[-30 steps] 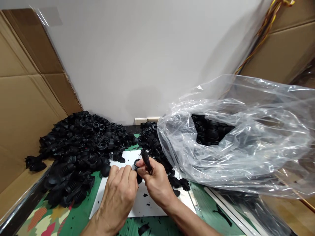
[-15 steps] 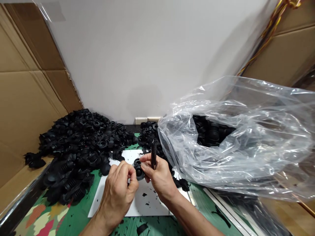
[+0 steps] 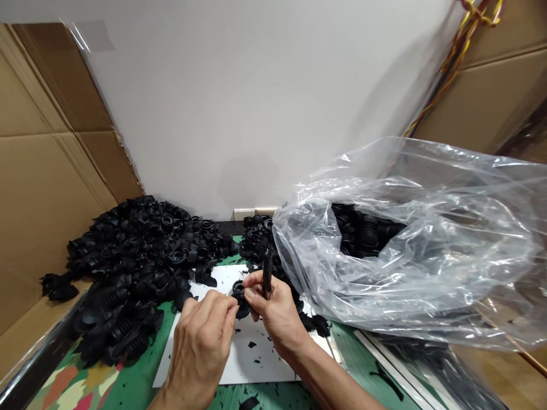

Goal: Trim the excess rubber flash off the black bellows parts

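My left hand point(image 3: 199, 336) and my right hand point(image 3: 276, 313) meet over a white sheet point(image 3: 265, 370). Between them is a round black rubber bellows part point(image 3: 241, 302), pinched by my left fingertips and also touched by my right fingers, which partly hide it. My right hand also grips a slim dark tool point(image 3: 267, 275) upright in its palm, with its lower end hidden. Small black rubber scraps point(image 3: 252, 344) lie on the sheet below my hands.
A large heap of black rubber bellows parts point(image 3: 137, 267) lies left and behind. A clear plastic bag point(image 3: 427, 267) to the right holds more point(image 3: 363, 230). Cardboard point(image 3: 51, 188) lines the left side, beside a white wall point(image 3: 239, 114); a green patterned mat point(image 3: 132, 364) lies underneath.
The dark tool has gone from tilted to upright in my right hand. My left hand has closed in on the rubber part, and my hands now sit nearer together.
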Tool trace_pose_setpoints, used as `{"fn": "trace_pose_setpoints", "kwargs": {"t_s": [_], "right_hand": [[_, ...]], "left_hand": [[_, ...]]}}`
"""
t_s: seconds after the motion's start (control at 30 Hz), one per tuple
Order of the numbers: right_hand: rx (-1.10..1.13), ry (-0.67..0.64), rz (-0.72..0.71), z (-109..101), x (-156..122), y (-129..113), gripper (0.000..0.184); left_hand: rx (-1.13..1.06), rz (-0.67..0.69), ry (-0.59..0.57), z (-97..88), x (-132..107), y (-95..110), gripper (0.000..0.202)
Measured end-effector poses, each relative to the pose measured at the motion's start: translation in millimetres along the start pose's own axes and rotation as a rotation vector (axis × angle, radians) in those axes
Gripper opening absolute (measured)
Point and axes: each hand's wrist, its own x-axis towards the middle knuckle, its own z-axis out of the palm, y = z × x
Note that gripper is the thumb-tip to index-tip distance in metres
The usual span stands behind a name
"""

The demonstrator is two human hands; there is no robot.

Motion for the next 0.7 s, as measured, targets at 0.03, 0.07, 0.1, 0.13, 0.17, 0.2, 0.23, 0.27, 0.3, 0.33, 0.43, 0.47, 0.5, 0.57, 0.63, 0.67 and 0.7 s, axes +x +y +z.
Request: {"fn": "trace_pose_setpoints", "kwargs": {"t_s": [0.03,0.07,0.1,0.13,0.17,0.2,0.23,0.27,0.3,0.33,0.43,0.47,0.5,0.57,0.63,0.67,0.7], "right_hand": [[-0.024,0.001,-0.009,0.3,-0.5,0.2,0.014],[-0.055,0.000,-0.024,0.4,-1.2,0.0,0.013],[-0.093,-0.002,-0.045,0.5,-1.9,-0.4,0.012],[-0.135,-0.006,-0.072,0.5,-2.8,-1.0,0.010],[-0.179,-0.011,-0.100,0.6,-3.8,-1.9,0.008],[-0.223,-0.014,-0.128,0.7,-4.8,-3.0,0.007],[-0.263,-0.014,-0.150,0.9,-6.0,-4.1,0.006],[-0.299,-0.008,-0.169,1.2,-7.2,-5.2,0.006],[-0.329,0.000,-0.183,1.5,-8.3,-6.2,0.007],[-0.355,0.009,-0.195,1.7,-9.3,-7.0,0.007],[-0.409,0.017,-0.228,0.7,-10.0,-7.8,0.009],[-0.424,0.016,-0.239,-0.4,-9.2,-7.4,0.009],[-0.437,0.017,-0.247,-1.8,-7.9,-6.8,0.008],[-0.457,0.029,-0.254,-5.0,-4.5,-5.3,0.007],[-0.455,0.051,-0.234,-7.5,-1.2,-4.6,0.005],[-0.440,0.061,-0.214,-8.0,-0.1,-4.8,0.004],[-0.418,0.071,-0.191,-8.0,0.7,-5.3,0.004]], "left_hand": [[0.042,0.021,-0.001,0.8,0.2,0.9,0.020],[0.083,0.042,0.000,1.6,0.7,1.9,0.022],[0.122,0.065,0.000,2.6,1.4,2.8,0.025],[0.160,0.093,-0.002,3.6,2.4,3.7,0.027],[0.196,0.122,-0.001,4.7,3.4,4.5,0.029],[0.227,0.148,0.003,5.9,4.3,5.2,0.030],[0.251,0.170,0.013,7.3,5.2,5.8,0.031],[0.264,0.185,0.021,8.8,5.7,6.1,0.031],[0.265,0.193,0.030,10.3,6.1,6.2,0.030],[0.261,0.194,0.043,12.0,6.2,6.2,0.029],[0.241,0.193,0.069,15.7,6.1,5.2,0.025],[0.226,0.186,0.073,16.1,6.2,4.7,0.025],[0.195,0.166,0.074,15.8,6.4,4.1,0.024],[0.068,0.070,0.061,13.2,7.3,2.2,0.022],[-0.119,-0.126,0.047,8.4,8.7,-0.6,0.020],[-0.218,-0.254,0.037,5.7,9.3,-2.4,0.021],[-0.314,-0.388,0.024,3.2,10.0,-4.1,0.025]]}}
